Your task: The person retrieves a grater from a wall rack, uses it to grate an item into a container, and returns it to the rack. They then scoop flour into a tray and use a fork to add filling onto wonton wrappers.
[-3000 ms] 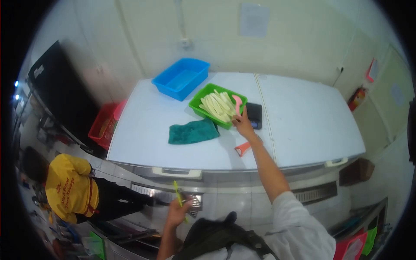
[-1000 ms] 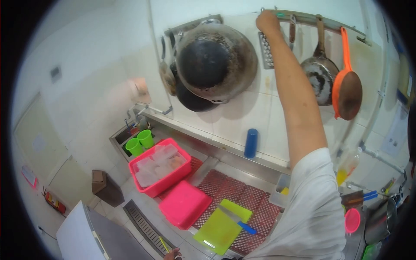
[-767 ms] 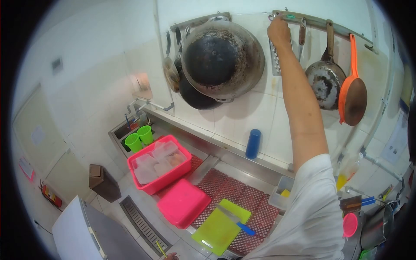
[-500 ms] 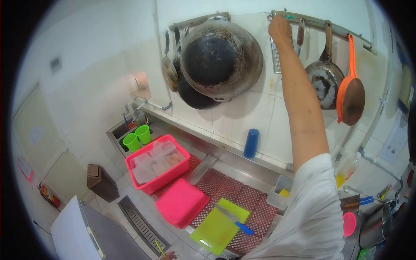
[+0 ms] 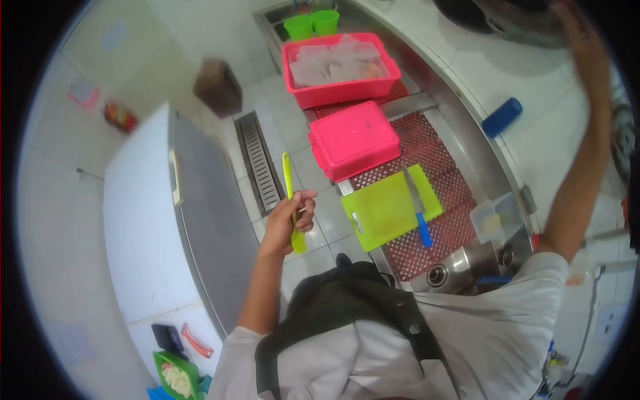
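My left hand [image 5: 291,221] is closed around a yellow-green utensil [image 5: 288,175], held upright over the floor between the white appliance and the sink. My right hand [image 5: 580,33] is raised at the top right, beside a large wok [image 5: 523,23] on the wall; it is blurred, and its fingers and anything in them cannot be made out. On the red perforated mat [image 5: 437,143] lies a green cutting board [image 5: 380,207] with a blue-handled knife [image 5: 425,230] on it. An upturned pink basin [image 5: 357,139] sits behind the board.
A pink tub [image 5: 343,90] holds clear bags. Behind it stand two green cups [image 5: 299,27]. A blue bottle [image 5: 502,118] is on the right ledge, and a clear container [image 5: 490,223] is by the mat. The white appliance [image 5: 140,220] stands left; a brown bin [image 5: 218,89] is farther back.
The view has tilted down and turned. My left hand with the utensil has come fully into view. My right hand has moved from the hanging rail to near the wok.
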Tool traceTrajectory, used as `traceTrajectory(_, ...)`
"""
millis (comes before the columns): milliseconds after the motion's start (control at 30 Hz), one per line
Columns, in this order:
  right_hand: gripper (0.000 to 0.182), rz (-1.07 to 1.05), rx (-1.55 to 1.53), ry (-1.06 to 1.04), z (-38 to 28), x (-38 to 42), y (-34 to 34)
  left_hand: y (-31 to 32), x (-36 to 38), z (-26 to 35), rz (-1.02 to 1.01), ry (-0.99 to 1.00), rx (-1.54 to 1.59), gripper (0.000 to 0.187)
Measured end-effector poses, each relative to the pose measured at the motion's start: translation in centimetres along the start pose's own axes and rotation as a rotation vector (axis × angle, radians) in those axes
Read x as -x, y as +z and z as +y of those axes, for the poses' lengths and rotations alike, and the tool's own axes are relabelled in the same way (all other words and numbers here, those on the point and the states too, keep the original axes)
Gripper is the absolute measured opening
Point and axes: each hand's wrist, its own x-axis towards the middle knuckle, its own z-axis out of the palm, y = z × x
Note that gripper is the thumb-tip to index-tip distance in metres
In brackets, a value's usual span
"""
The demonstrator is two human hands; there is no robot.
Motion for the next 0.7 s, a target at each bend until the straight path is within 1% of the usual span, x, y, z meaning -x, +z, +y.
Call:
traceTrajectory(33,0.042,0.006,0.030,0.019,-10.7,1.7,-1.1,2.4,-0.2,1.6,0.035,-0.027,-0.074,0.035)
traceTrajectory(67,0.039,-0.129,-0.252,-0.063,-17.0,3.7,-0.5,3.8,-0.3,2.1,0.064,-0.060,-0.146,0.035)
traceTrajectory(100,0.035,-0.261,-0.538,-0.135,-22.4,4.7,1.6,4.3,-0.7,1.9,0.027,-0.079,-0.163,0.035)
traceTrajectory(133,0.033,-0.327,-0.415,-0.266,-26.5,7.4,3.2,4.7,-0.5,1.5,-0.105,-0.126,-0.308,0.036)
traceTrajectory(167,0.031,-0.294,-0.574,-0.245,-30.2,11.2,5.4,4.9,0.0,1.1,-0.247,-0.177,-0.459,0.036)
traceTrajectory(200,0.034,-0.258,-0.573,-0.258,-33.6,14.1,6.2,4.0,0.4,0.3,-0.336,-0.229,-0.668,0.035)
traceTrajectory(233,0.033,-0.308,-0.637,-0.315,-36.9,17.7,7.9,2.4,0.5,-0.9,-0.451,-0.269,-0.882,0.035)
traceTrajectory(267,0.026,-0.455,-0.608,-0.289,-39.2,19.8,6.4,0.2,0.7,-2.5,-0.588,-0.245,-1.082,0.034)
traceTrajectory(300,0.016,-0.713,-0.655,-0.165,-41.9,22.2,6.5,1.2,1.9,-2.9,-0.620,-0.342,-1.256,0.034)
traceTrajectory(333,0.011,-0.842,-0.764,-0.072,-43.1,24.5,5.1,0.9,3.2,-4.4,-0.642,-0.389,-1.172,0.035)
traceTrajectory(367,0.011,-0.912,-0.755,0.050,-45.3,27.7,4.8,0.1,4.1,-6.0,-0.705,-0.434,-1.238,0.033)
traceTrajectory(400,0.011,-0.963,-0.742,0.159,-46.5,29.4,2.4,-0.6,4.6,-7.3,-0.762,-0.472,-1.307,0.032)
traceTrajectory(467,0.017,-1.200,-0.812,0.552,-49.0,32.8,-1.6,0.3,6.3,-8.9,-0.910,-0.469,-1.479,0.030)
traceTrajectory(533,0.021,-1.109,-0.823,0.820,-52.3,37.9,-5.6,-1.2,7.0,-12.0,-0.987,-0.476,-1.279,0.024)
traceTrajectory(567,0.021,-1.100,-0.754,0.925,-54.4,40.0,-7.7,-1.5,7.4,-13.4,-0.989,-0.480,-1.194,0.020)
traceTrajectory(600,0.023,-0.856,-0.745,1.068,-56.8,42.0,-9.9,-0.8,7.8,-14.8,-1.094,-0.497,-1.176,0.020)
traceTrajectory(633,0.027,-0.609,-0.721,1.171,-58.5,43.6,-12.4,0.3,8.3,-16.0,-1.155,-0.502,-1.125,0.020)
traceTrajectory(667,0.027,-0.613,-0.657,1.221,-59.3,44.2,-15.4,1.5,9.0,-17.1,-1.205,-0.500,-1.069,0.020)
traceTrajectory(700,0.029,-0.560,-0.752,1.368,-59.7,44.3,-18.3,2.9,9.9,-18.5,-1.242,-0.515,-1.072,0.020)
